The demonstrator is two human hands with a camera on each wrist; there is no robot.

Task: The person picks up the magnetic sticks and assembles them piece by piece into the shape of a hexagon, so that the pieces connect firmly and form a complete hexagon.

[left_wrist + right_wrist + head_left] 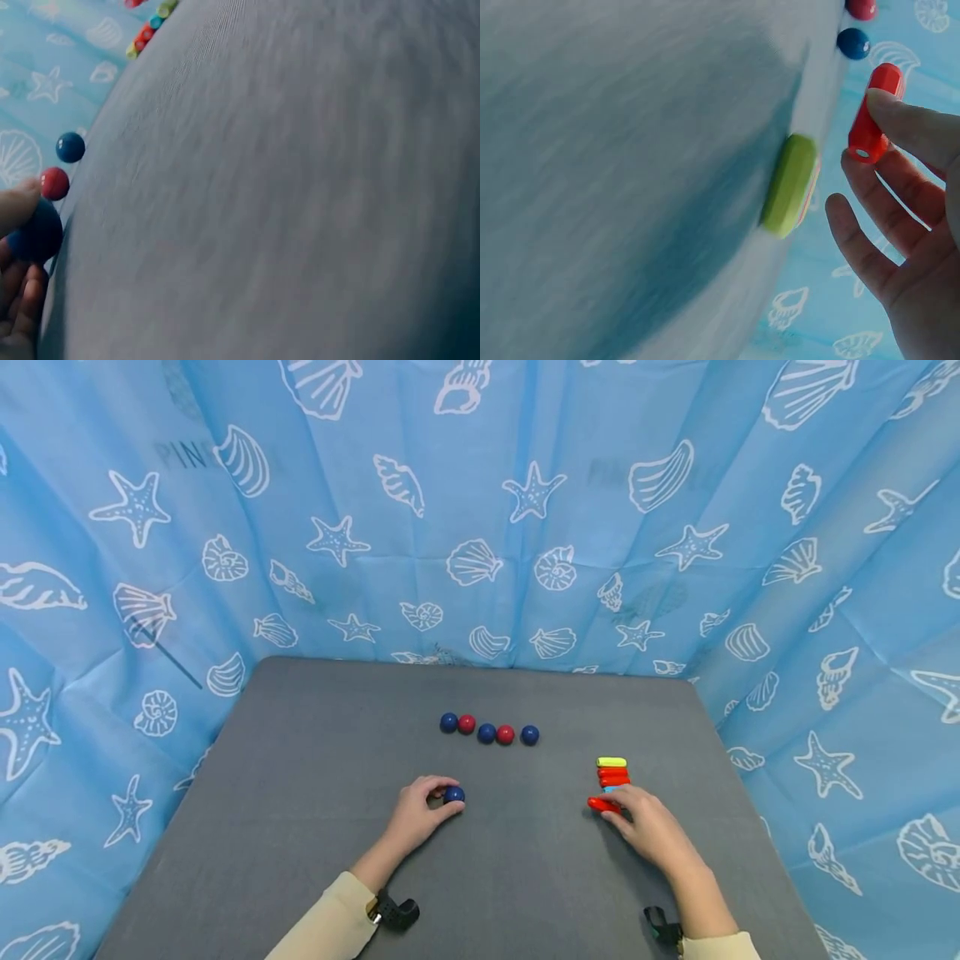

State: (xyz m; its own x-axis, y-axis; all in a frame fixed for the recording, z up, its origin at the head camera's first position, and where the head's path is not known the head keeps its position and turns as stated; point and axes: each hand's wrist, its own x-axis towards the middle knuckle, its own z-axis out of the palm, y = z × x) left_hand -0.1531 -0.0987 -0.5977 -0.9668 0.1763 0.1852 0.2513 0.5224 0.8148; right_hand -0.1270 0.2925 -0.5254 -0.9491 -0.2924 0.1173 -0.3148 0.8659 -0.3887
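Observation:
My left hand (417, 812) pinches a dark blue ball (453, 794) between thumb and fingers, left of the table's middle. In the left wrist view that blue ball (37, 234) shows at the left edge, under the thumb. My right hand (649, 828) holds a short red stick (603, 804) by thumb and fingertips. Seen from the right wrist, the red stick (870, 116) is raised above the tabletop, with a hole in its near end. Beside it lies a green stick (790, 186), hidden by the hand in the head view.
Five balls, blue (448, 722) and red (467, 724) alternating, form a row toward the back. On the right lie a yellow stick (611, 762), red sticks (613, 777) and a partly covered light blue stick (611, 789). A shell-print curtain (472, 485) surrounds the grey table (315, 718).

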